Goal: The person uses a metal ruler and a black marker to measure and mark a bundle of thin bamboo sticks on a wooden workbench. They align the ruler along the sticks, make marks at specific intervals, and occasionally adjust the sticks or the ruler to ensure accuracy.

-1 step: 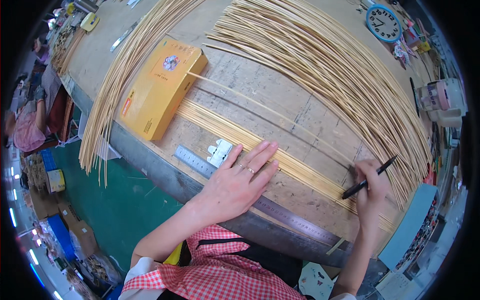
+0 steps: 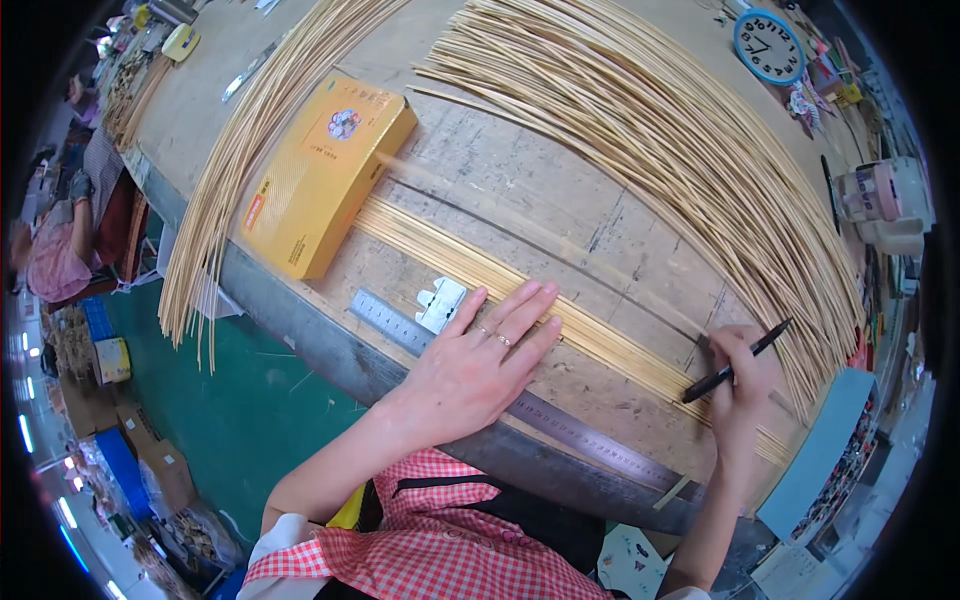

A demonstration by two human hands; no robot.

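Note:
My left hand (image 2: pixel 478 365), a ring on one finger, lies with stretched fingers across a flat row of thin pale sticks (image 2: pixel 450 262). My right hand (image 2: pixel 742 375) is closed around a black marker pen (image 2: pixel 712 381), whose lower end reaches the right part of that row; whether it touches is unclear. A single thin stick, blurred by motion, runs from the yellow box toward my right hand; its hold there is unclear. A steel ruler (image 2: pixel 590 443) lies along the table's near edge, partly under my left hand. Beside my fingers is a small silver metal block (image 2: pixel 440 303).
The yellow box (image 2: pixel 320 180) sits at the row's left end. Long bundles of sticks lie left (image 2: pixel 235 170) and far right (image 2: pixel 620 120). A blue clock (image 2: pixel 769 47), a pink-and-clear container (image 2: pixel 870 192) and a teal box (image 2: pixel 822 450) stand rightward. Another person (image 2: pixel 65 250) is at far left.
The single thin stick, sharp before, is now smeared by motion. My right hand and the pen have shifted very slightly; my left hand stays put.

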